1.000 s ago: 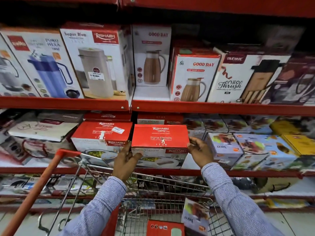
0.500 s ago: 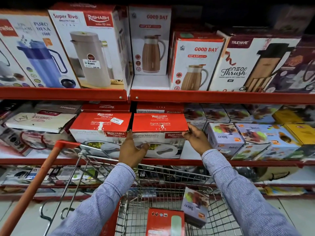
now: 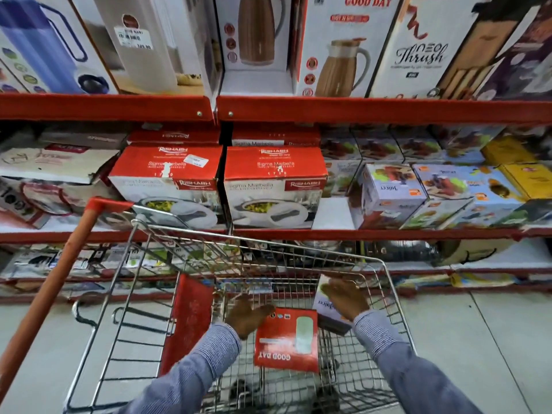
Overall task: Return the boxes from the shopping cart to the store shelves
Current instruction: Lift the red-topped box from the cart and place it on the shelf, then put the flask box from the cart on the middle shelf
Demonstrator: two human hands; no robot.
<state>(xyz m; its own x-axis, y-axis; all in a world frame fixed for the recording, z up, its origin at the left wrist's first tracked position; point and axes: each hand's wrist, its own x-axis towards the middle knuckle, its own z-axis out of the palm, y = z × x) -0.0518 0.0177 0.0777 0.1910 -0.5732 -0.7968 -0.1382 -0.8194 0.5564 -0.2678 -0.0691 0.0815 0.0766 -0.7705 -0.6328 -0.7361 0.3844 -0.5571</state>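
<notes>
I am seeing 2 boxes lying in the wire shopping cart point(image 3: 397, 297). The red Good Day box point(image 3: 286, 342) is lying flat on the basket floor, face up, its white lettering reading upside down to me and a pale flask printed on it. The white Juicer box point(image 3: 324, 303) is sitting just beyond it to the right, tilted, with its name showing along the near side.

My left hand point(image 3: 249, 316) is reaching into the basket with its fingers held loosely together and pointing forward; its thumb edge is lying at the red box's top left corner, but I cannot tell whether it is touching. My right hand point(image 3: 346, 297) is hovering over the Juicer box with fingers spread and gripping nothing, covering most of the box's top.

A red plastic panel point(image 3: 188, 321) is standing upright inside the cart, left of my left hand. The cart's orange handle point(image 3: 50, 294) is slanting up at the left. Beyond the cart, 2 red-and-white Sigma Marbella casserole boxes point(image 3: 274, 186) are sitting side by side on the middle shelf point(image 3: 388, 234), with more Juicer boxes point(image 3: 391, 189) just to their right and flask boxes point(image 3: 337, 46) standing on the shelf above.
</notes>
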